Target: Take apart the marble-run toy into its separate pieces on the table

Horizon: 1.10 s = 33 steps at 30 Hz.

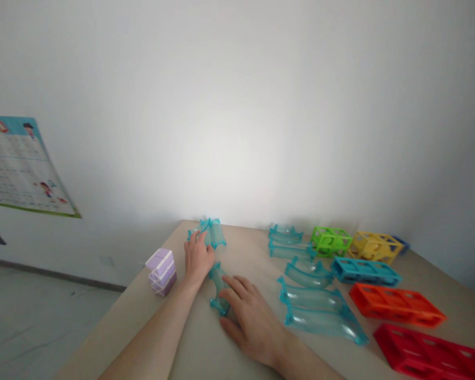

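Your loose right hand (251,319) likely steadies the blue piece (220,278) beside it; I can't tell if your left hand (198,257) grips.

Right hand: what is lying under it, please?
Fingers of the right hand partly cover the right side of a translucent teal track piece on the beige table. Its left side and far end show. Anything hidden beneath the palm cannot be seen.

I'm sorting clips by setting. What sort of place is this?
Perhaps a children's playroom or classroom: an illustrated poster hangs on the wall, and bright plastic frames and teal channel pieces lie on the table.
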### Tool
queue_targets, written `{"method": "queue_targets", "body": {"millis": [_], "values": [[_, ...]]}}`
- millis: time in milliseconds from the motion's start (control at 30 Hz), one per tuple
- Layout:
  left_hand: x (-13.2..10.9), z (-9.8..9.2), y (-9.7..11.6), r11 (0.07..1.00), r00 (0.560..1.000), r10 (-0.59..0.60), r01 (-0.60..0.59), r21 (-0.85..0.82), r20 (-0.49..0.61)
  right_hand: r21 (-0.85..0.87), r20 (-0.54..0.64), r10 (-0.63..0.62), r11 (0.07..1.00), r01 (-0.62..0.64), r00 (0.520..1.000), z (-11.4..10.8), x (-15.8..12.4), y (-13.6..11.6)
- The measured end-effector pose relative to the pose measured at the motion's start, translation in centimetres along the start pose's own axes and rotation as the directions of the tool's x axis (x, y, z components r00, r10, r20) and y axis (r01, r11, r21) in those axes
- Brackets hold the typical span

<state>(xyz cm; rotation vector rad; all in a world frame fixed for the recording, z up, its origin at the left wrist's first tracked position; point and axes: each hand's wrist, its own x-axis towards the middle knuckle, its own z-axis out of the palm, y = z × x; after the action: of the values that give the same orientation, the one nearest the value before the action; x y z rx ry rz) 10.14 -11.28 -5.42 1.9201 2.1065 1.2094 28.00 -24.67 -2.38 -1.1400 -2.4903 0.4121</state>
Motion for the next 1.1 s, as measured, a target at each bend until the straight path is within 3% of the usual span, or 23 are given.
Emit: {"method": "queue_targets", "body": {"millis": [233, 467, 600, 767, 900, 1100], "values": [[0.1, 0.1, 0.3, 0.991, 0.995, 0.089, -0.093, 0.095, 0.055, 0.028, -0.035, 0.007, 1.0, -0.006, 0.999, -0.2, 0.0, -0.6], [-0.2, -0.9, 0.4, 0.996, 0.999, -0.034, 0.033, 0.08, 0.015, 0.053, -0.052, 0.016, 0.999, -0.013, 0.999, -0.2, 0.1, -0.5], [-0.3, -0.6, 0.2, 0.996, 0.993, -0.091, 0.093, -0.013, 0.069, 0.061, -0.034, -0.042, 0.997, 0.044, 0.999, 0.1, 0.1, -0.4], [0.2, -0.2, 0.3, 0.941, 0.974, -0.18, 0.21, -0.264, 0.135, 0.049, -0.008, -0.023, 0.999, 0.023, 1.0, -0.3, 0.0, -0.8], [0.7, 0.0, 0.6, 0.76, 0.936, -0.275, 0.352, -0.546, 0.22, 0.022, 0.04, -0.05, 0.999, 0.049, 0.998, -0.6, -0.1, -0.9], [0.6, -1.0, 1.8, 0.24, 0.883, -0.256, 0.453, -0.859, 0.394, -0.004, 0.045, -0.061, 0.998, 0.061, 0.997, -0.2, 0.0, -0.7]]}}
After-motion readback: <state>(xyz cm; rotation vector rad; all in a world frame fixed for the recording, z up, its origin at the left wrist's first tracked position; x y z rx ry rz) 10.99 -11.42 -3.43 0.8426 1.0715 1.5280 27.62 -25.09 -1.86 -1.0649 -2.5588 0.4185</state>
